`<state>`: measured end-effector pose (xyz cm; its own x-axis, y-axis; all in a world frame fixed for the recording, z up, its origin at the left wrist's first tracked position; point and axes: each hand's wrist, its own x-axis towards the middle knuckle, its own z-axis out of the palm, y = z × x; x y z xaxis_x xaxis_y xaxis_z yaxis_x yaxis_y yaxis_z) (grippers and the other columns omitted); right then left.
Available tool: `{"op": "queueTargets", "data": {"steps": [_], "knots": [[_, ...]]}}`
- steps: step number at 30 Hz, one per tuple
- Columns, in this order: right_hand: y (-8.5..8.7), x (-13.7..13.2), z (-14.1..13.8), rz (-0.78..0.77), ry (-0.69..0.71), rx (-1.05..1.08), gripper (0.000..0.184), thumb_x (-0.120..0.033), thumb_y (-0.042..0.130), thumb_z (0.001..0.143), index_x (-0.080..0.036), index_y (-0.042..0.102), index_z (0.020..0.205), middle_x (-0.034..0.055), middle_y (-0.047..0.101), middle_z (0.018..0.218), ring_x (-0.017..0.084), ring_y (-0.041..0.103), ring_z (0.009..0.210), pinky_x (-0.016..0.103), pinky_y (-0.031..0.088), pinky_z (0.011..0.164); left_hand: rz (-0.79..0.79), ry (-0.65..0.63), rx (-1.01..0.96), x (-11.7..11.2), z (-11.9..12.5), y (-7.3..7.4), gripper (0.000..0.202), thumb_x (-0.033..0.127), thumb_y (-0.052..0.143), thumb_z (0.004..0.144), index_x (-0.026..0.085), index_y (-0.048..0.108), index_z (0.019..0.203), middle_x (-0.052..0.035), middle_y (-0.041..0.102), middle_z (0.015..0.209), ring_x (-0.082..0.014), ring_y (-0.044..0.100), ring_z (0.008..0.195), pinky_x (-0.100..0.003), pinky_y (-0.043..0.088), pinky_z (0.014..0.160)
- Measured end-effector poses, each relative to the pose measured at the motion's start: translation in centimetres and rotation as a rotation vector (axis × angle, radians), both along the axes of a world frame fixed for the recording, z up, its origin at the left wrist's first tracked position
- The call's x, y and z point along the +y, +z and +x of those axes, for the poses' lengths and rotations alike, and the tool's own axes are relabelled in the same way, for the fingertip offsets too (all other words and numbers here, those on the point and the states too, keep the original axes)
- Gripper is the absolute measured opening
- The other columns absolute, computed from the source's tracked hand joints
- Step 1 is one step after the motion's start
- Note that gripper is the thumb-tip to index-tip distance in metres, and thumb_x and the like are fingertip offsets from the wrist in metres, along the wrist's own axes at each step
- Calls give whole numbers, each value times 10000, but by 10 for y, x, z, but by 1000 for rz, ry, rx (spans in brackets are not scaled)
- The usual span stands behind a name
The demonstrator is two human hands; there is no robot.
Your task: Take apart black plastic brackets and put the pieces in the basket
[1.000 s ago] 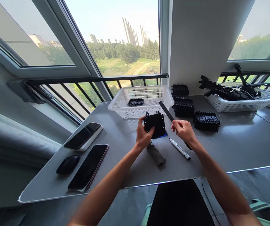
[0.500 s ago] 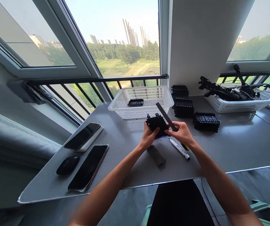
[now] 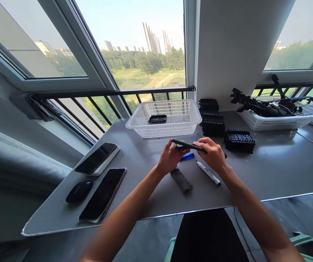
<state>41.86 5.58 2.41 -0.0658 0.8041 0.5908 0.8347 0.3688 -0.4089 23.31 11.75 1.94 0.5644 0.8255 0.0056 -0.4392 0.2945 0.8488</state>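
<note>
In my left hand (image 3: 169, 159) is a black plastic part (image 3: 182, 147), gripped by its left side and seen nearly edge-on. My right hand (image 3: 211, 153) is closed around a flat dark file (image 3: 187, 145), which lies almost level across the top of the part. The file's far end reaches my left fingers, and its dark handle end shows past my right hand. Below the hands on the table are a blue object (image 3: 187, 156), a dark grey cloth-like roll (image 3: 182, 181) and a white marker (image 3: 208, 173) with a black cap.
A white basket (image 3: 163, 131) with a black part in it stands behind my hands. Stacks of black parts (image 3: 212, 123) and another block (image 3: 239, 141) are to the right. Farther right, a basket (image 3: 271, 124) holds black gear and cables. Two phones (image 3: 103, 194) and a black case (image 3: 79, 191) lie left.
The black part has been tipped from facing me to nearly edge-on. The file has swung down from a steep slant to lie across it, uncovering more of the blue object.
</note>
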Motion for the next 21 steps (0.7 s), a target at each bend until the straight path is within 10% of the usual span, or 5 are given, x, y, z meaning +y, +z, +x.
{"op": "queueTargets", "data": {"steps": [7, 21], "knots": [[-2, 2, -2, -32, 56, -118, 305, -155, 522, 880, -267, 660, 1127, 38, 615, 1141, 127, 631, 735, 234, 466, 647, -66, 251, 22, 6, 1, -10, 165, 285, 728, 701, 169, 613, 720, 12, 655, 695, -145, 634, 694, -326, 529, 784], [7, 6, 3, -120, -117, 370, 431, -440, 586, 835, -192, 623, 1186, 70, 658, 902, 211, 616, 802, 331, 480, 734, 181, 349, 161, 6, 0, -15, 435, 407, 780, 674, 155, 654, 1006, -77, 734, 944, -247, 678, 940, -382, 482, 921]]}}
